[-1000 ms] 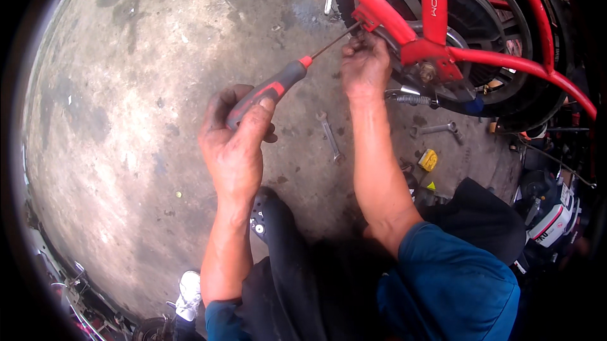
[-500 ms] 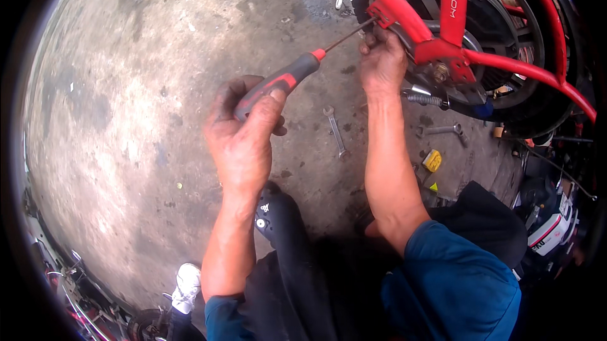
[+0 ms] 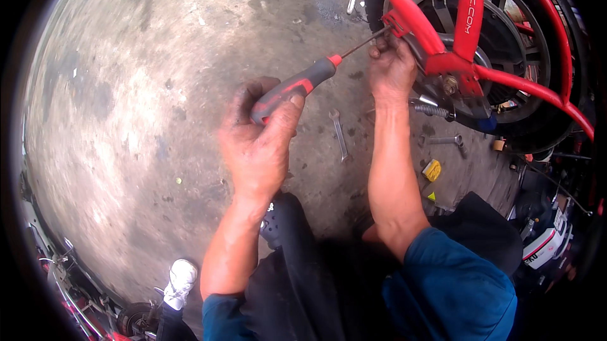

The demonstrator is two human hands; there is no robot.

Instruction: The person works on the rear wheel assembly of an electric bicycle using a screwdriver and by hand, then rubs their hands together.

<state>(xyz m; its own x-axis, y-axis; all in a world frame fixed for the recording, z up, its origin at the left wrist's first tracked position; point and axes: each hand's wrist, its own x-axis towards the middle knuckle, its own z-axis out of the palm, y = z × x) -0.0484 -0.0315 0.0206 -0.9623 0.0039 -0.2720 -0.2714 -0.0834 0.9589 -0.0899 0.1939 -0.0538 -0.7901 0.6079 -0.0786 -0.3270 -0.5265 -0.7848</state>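
My left hand [image 3: 262, 142] is wrapped round the grey and red handle of a screwdriver [image 3: 297, 88]. Its thin shaft slants up to the right, and the tip meets a small red bracket [image 3: 398, 22] on the red frame [image 3: 469, 18]. Just below that bracket is my right hand [image 3: 393, 69], its fingers curled up behind the frame tube. Whatever those fingertips grip, if anything, is hidden. Beyond the frame stands a black wheel [image 3: 436, 6] with a thick tyre. A bolt with a nut [image 3: 450, 85] sits at the frame's lower joint, near my right wrist.
On the stained concrete floor lie an open-ended wrench [image 3: 340, 135], another wrench [image 3: 442, 140] and a yellow block [image 3: 432, 170]. A coil spring [image 3: 431, 110] shows under the frame. Another person's white shoe [image 3: 181, 283] is at lower left, beside a small wheel [image 3: 136, 319].
The frame, wheel and both hands appear slightly further right and lower, as the view has shifted. The screwdriver tip stays at the bracket, and my right hand keeps its place under it.
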